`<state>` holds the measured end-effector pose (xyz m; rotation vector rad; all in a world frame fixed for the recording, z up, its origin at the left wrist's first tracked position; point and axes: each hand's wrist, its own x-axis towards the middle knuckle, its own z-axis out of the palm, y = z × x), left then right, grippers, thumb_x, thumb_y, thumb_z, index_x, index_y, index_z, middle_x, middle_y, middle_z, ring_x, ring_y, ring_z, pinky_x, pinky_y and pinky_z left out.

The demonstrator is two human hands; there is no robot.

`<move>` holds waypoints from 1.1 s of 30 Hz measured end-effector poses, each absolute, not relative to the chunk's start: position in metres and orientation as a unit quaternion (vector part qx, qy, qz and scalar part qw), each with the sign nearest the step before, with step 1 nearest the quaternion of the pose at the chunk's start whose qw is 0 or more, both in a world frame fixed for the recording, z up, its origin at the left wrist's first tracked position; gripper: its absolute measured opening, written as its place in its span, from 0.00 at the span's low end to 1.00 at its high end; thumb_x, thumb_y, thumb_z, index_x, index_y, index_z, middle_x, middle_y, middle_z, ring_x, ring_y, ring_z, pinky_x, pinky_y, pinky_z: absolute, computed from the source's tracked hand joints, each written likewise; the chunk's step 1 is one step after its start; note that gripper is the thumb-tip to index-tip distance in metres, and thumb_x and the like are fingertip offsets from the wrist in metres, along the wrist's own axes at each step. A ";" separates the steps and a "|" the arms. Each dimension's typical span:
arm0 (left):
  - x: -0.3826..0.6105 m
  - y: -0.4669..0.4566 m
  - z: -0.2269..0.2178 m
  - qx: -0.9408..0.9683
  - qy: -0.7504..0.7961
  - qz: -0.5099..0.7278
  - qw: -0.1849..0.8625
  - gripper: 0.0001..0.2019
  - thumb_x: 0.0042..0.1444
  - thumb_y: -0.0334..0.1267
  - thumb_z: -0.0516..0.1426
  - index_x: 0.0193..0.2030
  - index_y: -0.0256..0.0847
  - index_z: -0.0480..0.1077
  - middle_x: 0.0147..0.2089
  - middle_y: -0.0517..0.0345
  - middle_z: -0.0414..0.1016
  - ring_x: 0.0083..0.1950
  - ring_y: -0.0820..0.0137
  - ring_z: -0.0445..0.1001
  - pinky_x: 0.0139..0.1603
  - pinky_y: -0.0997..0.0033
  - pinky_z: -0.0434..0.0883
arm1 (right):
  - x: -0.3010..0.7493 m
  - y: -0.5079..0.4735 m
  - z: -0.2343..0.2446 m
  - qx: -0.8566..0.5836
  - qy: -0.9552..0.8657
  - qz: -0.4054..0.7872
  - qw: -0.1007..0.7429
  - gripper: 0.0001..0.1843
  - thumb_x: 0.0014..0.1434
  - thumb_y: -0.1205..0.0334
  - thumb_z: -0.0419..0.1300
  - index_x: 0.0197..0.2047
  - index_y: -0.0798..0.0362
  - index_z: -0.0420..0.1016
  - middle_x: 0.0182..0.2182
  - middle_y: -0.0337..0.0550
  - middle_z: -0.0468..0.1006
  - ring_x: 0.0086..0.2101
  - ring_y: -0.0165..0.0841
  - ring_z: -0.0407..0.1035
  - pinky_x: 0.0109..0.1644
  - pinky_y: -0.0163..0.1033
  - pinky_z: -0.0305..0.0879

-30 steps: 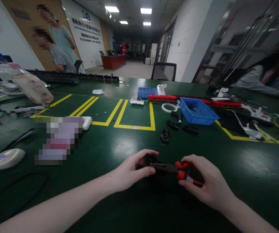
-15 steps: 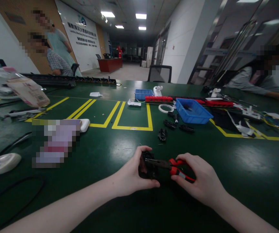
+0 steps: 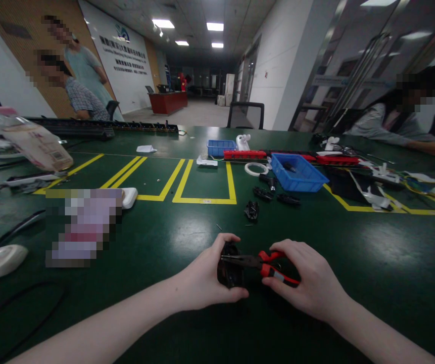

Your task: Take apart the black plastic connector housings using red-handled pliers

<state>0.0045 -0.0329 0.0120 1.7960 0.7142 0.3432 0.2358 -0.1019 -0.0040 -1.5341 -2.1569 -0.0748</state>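
My left hand [image 3: 205, 275] is closed around a small black plastic part [image 3: 232, 277], thumb below it and fingers above. My right hand [image 3: 310, 278] grips the red handles of a pair of long-nose pliers [image 3: 253, 261]. The dark jaws point left and lie over the black part; whether they pinch anything there I cannot tell. Beyond my hands, a similar black part [image 3: 251, 210] lies on the green table. Two thin metal pins rest close by, one of them a pin [image 3: 219, 227] just above my left hand.
Further back are several black parts [image 3: 263, 193], a white ring [image 3: 256, 169], a blue bin [image 3: 300, 174] and a red rail [image 3: 244, 154]. On the left lie a blurred-out object [image 3: 88, 222], a bottle [image 3: 37, 144] and cables. A person [image 3: 395, 121] sits at the right.
The plier jaws have shifted slightly left over the black part, and the part appears turned a little in my left hand. The whole view has drifted slightly.
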 end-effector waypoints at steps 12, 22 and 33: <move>0.003 -0.035 0.024 0.743 0.309 0.115 0.582 0.34 0.47 0.38 0.65 0.57 0.42 0.52 0.48 0.52 0.69 0.43 0.64 0.73 0.40 0.64 0.71 | 0.244 -0.103 -0.003 -0.545 -0.791 -0.003 0.279 0.21 0.52 0.53 0.63 0.47 0.52 0.67 0.39 0.49 0.76 0.40 0.41 0.71 0.42 0.47 0.69; 0.003 -0.036 0.022 0.748 0.315 0.121 0.572 0.33 0.46 0.39 0.65 0.56 0.43 0.54 0.47 0.54 0.70 0.44 0.63 0.72 0.40 0.64 0.71 | 0.246 -0.104 -0.003 -0.545 -0.787 -0.009 0.290 0.19 0.52 0.51 0.62 0.44 0.52 0.68 0.37 0.48 0.77 0.38 0.40 0.72 0.40 0.45 0.70; 0.001 -0.034 0.019 0.787 0.293 0.123 0.529 0.31 0.46 0.44 0.65 0.54 0.40 0.58 0.47 0.53 0.70 0.44 0.62 0.70 0.40 0.65 0.68 | 0.245 -0.104 -0.003 -0.524 -0.802 -0.042 0.285 0.20 0.53 0.50 0.61 0.44 0.53 0.67 0.35 0.48 0.76 0.34 0.38 0.72 0.36 0.43 0.69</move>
